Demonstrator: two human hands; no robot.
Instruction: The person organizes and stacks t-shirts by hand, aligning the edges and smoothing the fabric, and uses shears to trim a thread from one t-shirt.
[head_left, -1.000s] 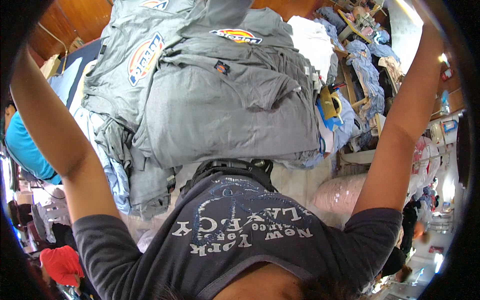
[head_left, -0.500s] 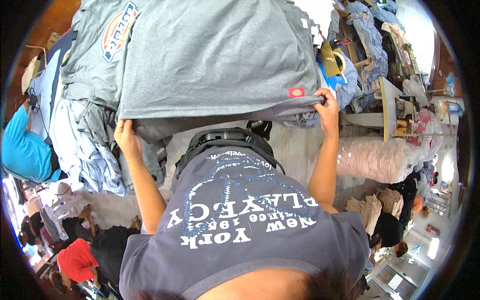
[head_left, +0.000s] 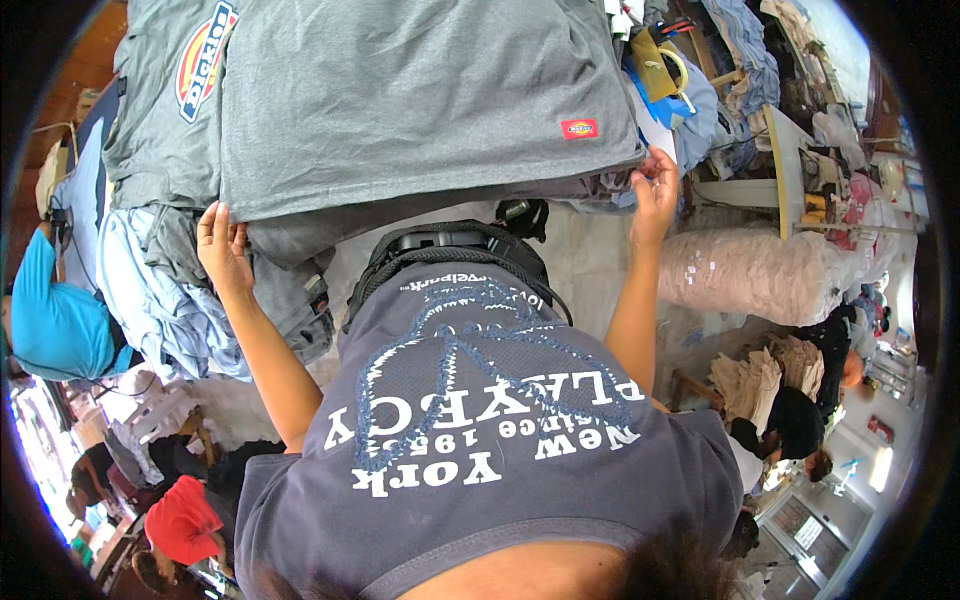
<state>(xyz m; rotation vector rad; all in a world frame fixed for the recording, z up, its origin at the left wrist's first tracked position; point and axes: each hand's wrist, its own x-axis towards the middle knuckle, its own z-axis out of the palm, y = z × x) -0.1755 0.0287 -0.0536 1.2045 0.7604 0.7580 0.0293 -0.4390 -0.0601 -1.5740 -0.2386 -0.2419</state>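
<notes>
A grey T-shirt (head_left: 420, 110) lies spread in front of me with its hem toward me. It has a small red label (head_left: 579, 129) near the right hem corner. My left hand (head_left: 226, 252) is just below the left hem corner, fingers apart, the fingertips close to the cloth edge. By the right hem corner is my right hand (head_left: 654, 198), its fingers loosely curved and the thumb apart. Neither hand visibly grips the cloth; whether the fingertips touch it is hard to see. More grey cloth (head_left: 300, 235) shows under the hem.
Another grey shirt with a colourful printed emblem (head_left: 207, 62) lies at the left. Light blue garments (head_left: 150, 290) hang below it. Right of the shirt are a tape roll (head_left: 676, 75) and blue cloth. A large plastic-wrapped roll (head_left: 745, 275) lies at the right. A person in a turquoise top (head_left: 65, 310) is at far left.
Both hands had the hem corners between their fingers; now the fingers have loosened from the cloth. The shirt and hands appear higher and slightly left in view, partly as the view shifted.
</notes>
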